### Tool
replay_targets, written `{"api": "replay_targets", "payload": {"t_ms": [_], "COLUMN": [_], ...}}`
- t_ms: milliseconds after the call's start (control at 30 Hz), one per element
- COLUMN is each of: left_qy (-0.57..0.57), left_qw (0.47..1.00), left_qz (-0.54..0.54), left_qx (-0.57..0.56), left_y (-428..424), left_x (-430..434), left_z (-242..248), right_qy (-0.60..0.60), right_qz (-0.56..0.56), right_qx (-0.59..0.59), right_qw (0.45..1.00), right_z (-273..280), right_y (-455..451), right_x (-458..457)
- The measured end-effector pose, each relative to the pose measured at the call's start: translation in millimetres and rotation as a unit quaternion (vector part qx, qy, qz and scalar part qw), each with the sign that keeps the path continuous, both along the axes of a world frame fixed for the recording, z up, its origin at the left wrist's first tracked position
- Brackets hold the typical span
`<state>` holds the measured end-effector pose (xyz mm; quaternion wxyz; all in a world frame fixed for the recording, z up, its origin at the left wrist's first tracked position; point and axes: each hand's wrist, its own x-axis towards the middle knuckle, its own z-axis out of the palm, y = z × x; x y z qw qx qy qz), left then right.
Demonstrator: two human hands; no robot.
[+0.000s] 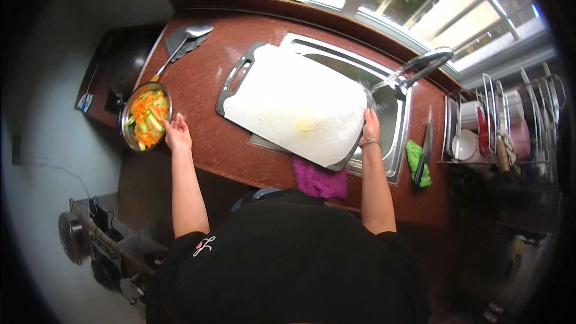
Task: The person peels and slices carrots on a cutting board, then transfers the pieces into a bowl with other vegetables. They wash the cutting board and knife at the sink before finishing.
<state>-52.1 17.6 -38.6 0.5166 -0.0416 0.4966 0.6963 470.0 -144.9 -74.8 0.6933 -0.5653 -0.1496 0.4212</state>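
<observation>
My right hand (pixel 371 127) grips the right end of a white cutting board (pixel 292 103) with grey edges, its thumb side on the top and the other fingers hidden. The board lies over the left part of a steel sink (pixel 402 144), with a wet yellowish stain on it. Water runs from the faucet (pixel 411 78) at its far right corner. My left hand (pixel 178 132) is at the right rim of a steel bowl (pixel 169 121) of sliced carrot and green vegetable strips (pixel 148 117); its fingers are slightly bent, and whether they touch the rim is unclear.
A purple cloth (pixel 319 180) hangs at the counter's front edge. Right of the sink, a knife (pixel 425 153) rests on a green cloth (pixel 413 149), beside a dish rack (pixel 483 162). A metal spatula or ladle (pixel 198 31) lies on a grey cloth (pixel 175 41) at the back left.
</observation>
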Motion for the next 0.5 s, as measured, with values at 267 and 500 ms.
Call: {"api": "replay_targets", "payload": {"t_ms": [267, 500], "left_qy": [0.692, 0.741], "left_qw": [0.566, 0.454], "left_qz": [-0.444, -0.493], "left_qx": [0.056, -0.051], "left_y": [6, 28], "left_x": [147, 182], "left_z": [-12, -4], "right_qy": [-0.001, -0.030], "right_qz": [-0.012, -0.042], "right_qx": [-0.010, -0.113], "right_qw": [1.000, 0.992], "right_z": [-1, -14], "right_y": [-37, -29], "right_x": [52, 71]}}
